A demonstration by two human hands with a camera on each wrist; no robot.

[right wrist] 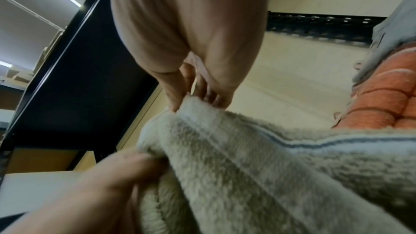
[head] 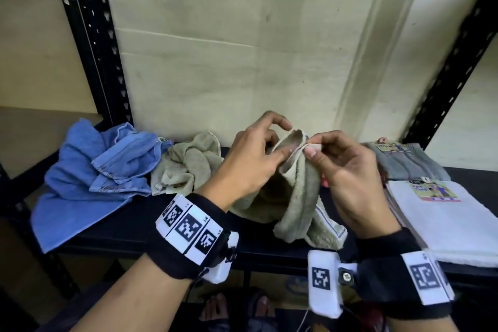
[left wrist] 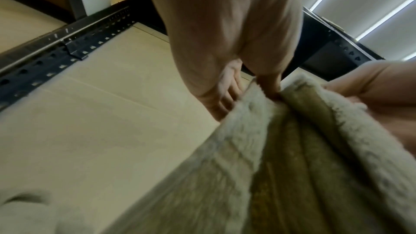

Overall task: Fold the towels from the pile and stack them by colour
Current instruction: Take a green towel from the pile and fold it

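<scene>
Left hand (head: 250, 159) and right hand (head: 347, 170): both pinch the top hem of a beige towel (head: 299, 197), lifted mid-shelf, tail on the black shelf (head: 140, 237). Advice: find both corners, match hems before folding. Left: blue towel (head: 89, 178); another beige towel (head: 186, 164). Right: folded white towel (head: 452, 221), label unreadable.

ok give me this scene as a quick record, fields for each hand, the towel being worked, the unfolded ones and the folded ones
left hand: left hand pinches the top edge of the beige towel
right hand: right hand pinches the same edge, close beside the left
towel in work: beige towel, lifted at the top, lower end resting on the black shelf
unfolded: blue towel crumpled at left; second beige towel crumpled beside it
folded: white towel at right, grey towel behind it
</scene>
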